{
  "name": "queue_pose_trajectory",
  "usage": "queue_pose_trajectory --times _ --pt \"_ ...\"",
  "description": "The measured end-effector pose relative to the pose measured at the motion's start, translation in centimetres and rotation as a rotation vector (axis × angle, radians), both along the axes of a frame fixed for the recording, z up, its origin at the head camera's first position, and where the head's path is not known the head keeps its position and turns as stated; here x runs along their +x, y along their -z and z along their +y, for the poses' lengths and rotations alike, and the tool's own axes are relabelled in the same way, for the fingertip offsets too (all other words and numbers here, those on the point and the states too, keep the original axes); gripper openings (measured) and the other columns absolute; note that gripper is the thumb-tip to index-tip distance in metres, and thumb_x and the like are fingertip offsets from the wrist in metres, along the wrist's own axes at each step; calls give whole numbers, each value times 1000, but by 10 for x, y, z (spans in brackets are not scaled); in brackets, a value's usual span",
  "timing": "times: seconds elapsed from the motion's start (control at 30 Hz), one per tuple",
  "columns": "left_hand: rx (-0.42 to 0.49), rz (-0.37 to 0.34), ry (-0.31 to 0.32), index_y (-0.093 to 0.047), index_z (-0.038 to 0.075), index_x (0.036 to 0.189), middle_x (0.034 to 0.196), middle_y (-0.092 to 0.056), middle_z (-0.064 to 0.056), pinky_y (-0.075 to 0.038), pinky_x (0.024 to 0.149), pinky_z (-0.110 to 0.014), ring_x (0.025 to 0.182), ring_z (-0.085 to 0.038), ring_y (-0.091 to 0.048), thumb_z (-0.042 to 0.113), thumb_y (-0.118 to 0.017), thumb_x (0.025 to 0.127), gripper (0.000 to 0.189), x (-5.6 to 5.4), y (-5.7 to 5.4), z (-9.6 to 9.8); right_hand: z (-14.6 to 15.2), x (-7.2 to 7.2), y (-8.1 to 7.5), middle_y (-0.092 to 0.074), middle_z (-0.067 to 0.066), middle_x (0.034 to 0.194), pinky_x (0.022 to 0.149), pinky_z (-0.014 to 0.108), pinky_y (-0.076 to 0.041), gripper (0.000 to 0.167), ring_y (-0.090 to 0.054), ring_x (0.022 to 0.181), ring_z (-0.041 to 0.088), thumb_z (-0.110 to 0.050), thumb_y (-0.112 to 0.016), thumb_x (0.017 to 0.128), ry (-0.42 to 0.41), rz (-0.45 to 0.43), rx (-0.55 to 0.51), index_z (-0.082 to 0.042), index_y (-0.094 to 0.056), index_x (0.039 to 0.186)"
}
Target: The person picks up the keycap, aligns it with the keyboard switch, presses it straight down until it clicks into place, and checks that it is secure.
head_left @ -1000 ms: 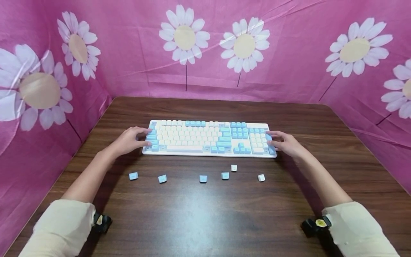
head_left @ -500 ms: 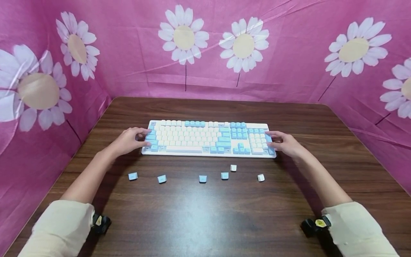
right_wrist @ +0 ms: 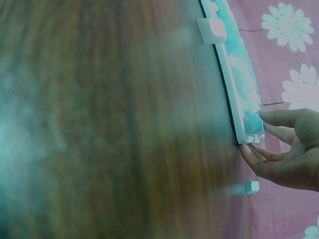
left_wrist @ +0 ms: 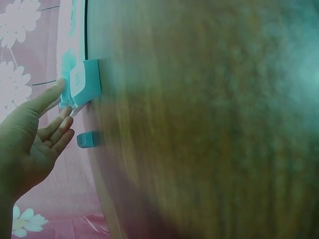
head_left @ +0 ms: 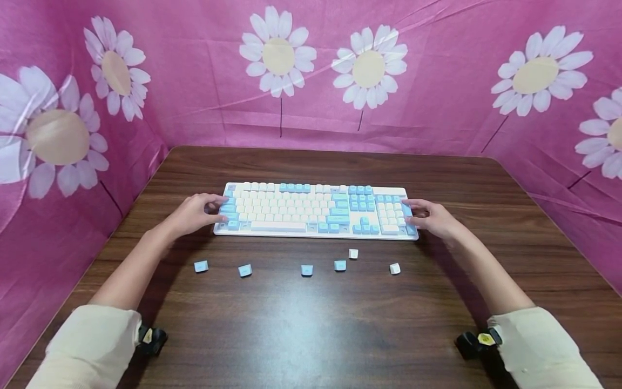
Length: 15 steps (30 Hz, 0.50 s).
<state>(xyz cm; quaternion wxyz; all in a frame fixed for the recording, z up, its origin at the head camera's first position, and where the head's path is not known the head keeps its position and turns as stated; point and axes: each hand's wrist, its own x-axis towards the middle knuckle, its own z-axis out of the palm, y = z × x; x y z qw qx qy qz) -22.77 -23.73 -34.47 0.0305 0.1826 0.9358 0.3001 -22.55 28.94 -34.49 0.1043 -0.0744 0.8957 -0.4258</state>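
I see left hand (head_left: pixel 196 212) and right hand (head_left: pixel 434 217) each gripping an end | keyboard (head_left: pixel 286 209) between them | loose keys (head_left: pixel 307 270) back from both hands | barely any change; I judge the hold steady.

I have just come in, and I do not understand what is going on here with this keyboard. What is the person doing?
A person holds a white and light-blue keyboard by its two ends: the left hand has its grip at one end, the right hand at the other. Four light-blue keycaps and two white keycaps lie loose on the wooden table, on the person's side of the keyboard. Some key places look uncapped.
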Motion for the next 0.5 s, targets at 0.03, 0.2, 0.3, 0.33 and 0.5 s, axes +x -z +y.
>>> queue_pose_trajectory --times 0.03,0.2,0.3,0.33,0.5 --pt "1 4 1 -55 -7 121 110 -60 -23 -39 86 -47 98 -33 -54 16 -72 81 49 0 0 0 0 0 0 -44 31 126 72 19 -43 51 -49 97 22 -9 -60 89 0 0 0 6 -41 133" --pt "8 18 9 -56 -7 120 108 -60 -22 -40 86 -47 96 -33 -55 16 -72 81 48 2 0 0 1 1 1 -46 30 125 72 19 -43 50 -49 100 25 -8 -61 88 -8 13 0 6 -42 132" --pt "8 24 11 -56 -7 119 107 -61 -22 -40 85 -46 95 -33 -55 16 -73 80 48 2 1 0 2 1 0 -46 30 125 72 19 -44 50 -49 100 26 -9 -61 88 -13 18 1 6 -42 132" --pt "7 26 13 -56 -7 119 106 -61 -22 -40 85 -46 95 -33 -55 16 -73 80 48 3 1 0 1 2 0 -46 31 125 72 19 -44 50 -50 100 25 -9 -61 88 -16 19 -3 7 -42 132" --pt "4 19 13 -56 -7 119 105 -62 -21 -41 85 -46 96 -32 -56 15 -73 80 48 4 0 -1 1 2 -1 -46 31 124 72 20 -45 50 -51 100 25 -8 -62 88 -26 22 -18 7 -42 132"
